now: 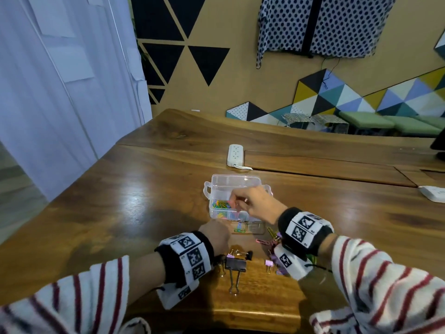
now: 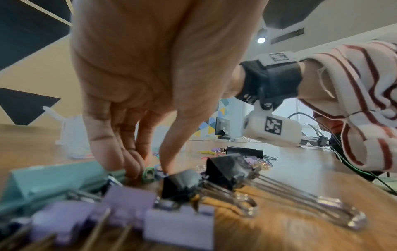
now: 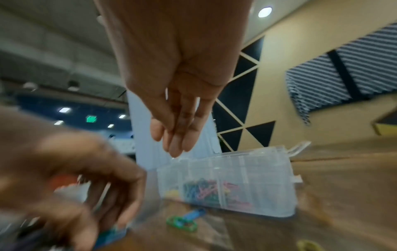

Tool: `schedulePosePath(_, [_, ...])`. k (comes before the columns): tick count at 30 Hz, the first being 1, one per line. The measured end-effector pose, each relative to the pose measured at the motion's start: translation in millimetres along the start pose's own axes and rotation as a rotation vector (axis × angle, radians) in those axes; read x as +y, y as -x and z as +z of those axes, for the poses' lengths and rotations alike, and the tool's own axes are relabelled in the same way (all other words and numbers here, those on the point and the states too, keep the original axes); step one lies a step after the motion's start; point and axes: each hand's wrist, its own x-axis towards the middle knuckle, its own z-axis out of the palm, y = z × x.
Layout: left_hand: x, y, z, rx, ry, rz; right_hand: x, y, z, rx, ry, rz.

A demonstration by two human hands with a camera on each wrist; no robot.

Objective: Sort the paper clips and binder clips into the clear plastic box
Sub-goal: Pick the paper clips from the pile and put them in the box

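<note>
The clear plastic box [image 1: 231, 179] [image 3: 257, 195] stands open on the table, with coloured paper clips [image 1: 221, 204] [image 3: 201, 188] in its near compartments. My right hand [image 1: 237, 198] [image 3: 174, 147] hovers over the box with straight fingers held together and nothing visible in them. My left hand [image 1: 224, 229] [image 2: 150, 168] reaches down to the table just in front of the box. Its fingertips and thumb bracket a green paper clip [image 2: 148, 175] [image 3: 182, 222] beside a teal binder clip [image 2: 53, 181]; I cannot see whether they hold the clip. Black binder clips [image 1: 235, 264] [image 2: 225, 166] and purple ones [image 1: 269, 263] [image 2: 180, 222] lie nearer me.
More loose paper clips [image 1: 271, 233] lie under my right wrist. A white power strip [image 1: 235, 154] sits beyond the box and another one [image 1: 433, 192] at the far right. The wooden table [image 1: 144, 201] ends close to my body.
</note>
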Motion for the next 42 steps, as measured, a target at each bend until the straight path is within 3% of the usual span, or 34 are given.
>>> schedulePosePath(3, [4, -1, -4, -0.002, -0.029, 0.020, 0, 16, 10, -0.231, 0.214, -0.093])
schedulePosePath(9, [-1, -4, -8, -0.025, 0.025, 0.052, 2, 14, 22, -0.344, 0.315, -0.035])
schedulePosePath(18, [-10, -18, -14, -0.031, 0.147, 0.040, 4, 20, 21, -0.360, 0.283, 0.167])
schedulePosePath(22, [5, -23, -16, 0.087, 0.224, 0.142, 5, 29, 7, -0.361, 0.281, 0.244])
schedulePosePath(26, [28, -33, -23, 0.122, 0.268, 0.254, 20, 46, -22, -0.230, 0.239, 0.315])
schedulePosePath(31, [48, -53, -18, 0.074, 0.214, 0.308, 21, 99, -23, -0.229, 0.147, 0.201])
schedulePosePath(34, [54, -58, -14, 0.049, 0.179, 0.293, 12, 127, -2, -0.307, 0.223, 0.148])
schedulePosePath(42, [59, -61, -11, 0.018, 0.151, 0.257, 8, 129, 11, -0.337, 0.293, 0.142])
